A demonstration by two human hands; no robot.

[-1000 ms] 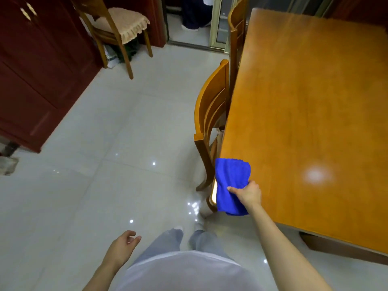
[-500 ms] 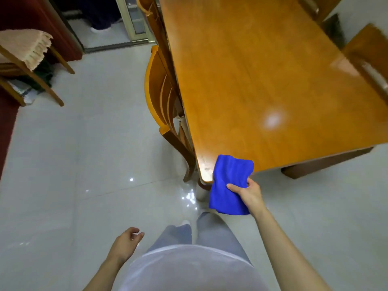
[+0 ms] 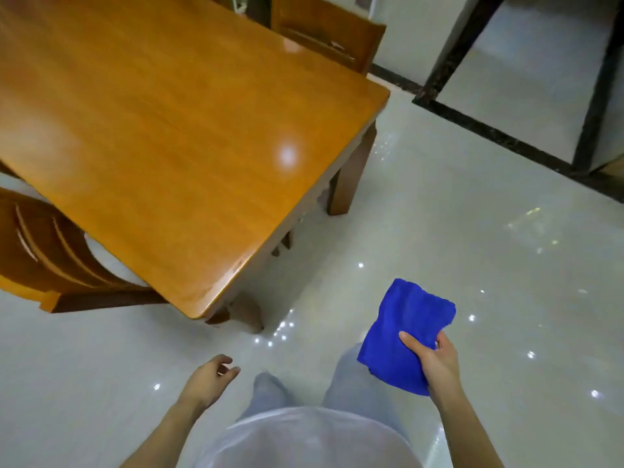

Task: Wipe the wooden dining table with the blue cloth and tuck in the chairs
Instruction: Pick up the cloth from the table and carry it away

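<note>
The wooden dining table (image 3: 162,130) fills the upper left, its near corner pointing at me. My right hand (image 3: 434,361) grips the folded blue cloth (image 3: 405,336) in the air over the floor, off the table and to the right of its corner. My left hand (image 3: 209,380) hangs loosely curled and holds nothing, below the table corner. One wooden chair (image 3: 47,258) sits at the table's left side with its back at the table edge. Another chair (image 3: 331,32) stands at the far side.
Glossy pale floor tiles (image 3: 439,214) spread to the right and below. A dark stone strip (image 3: 506,136) and a dark door frame (image 3: 452,45) cross the upper right. My legs and white top fill the bottom centre.
The cloth has come off the table's corner and now hangs in my right hand over the floor. I have turned right round the table's near end, so the table has shifted left.
</note>
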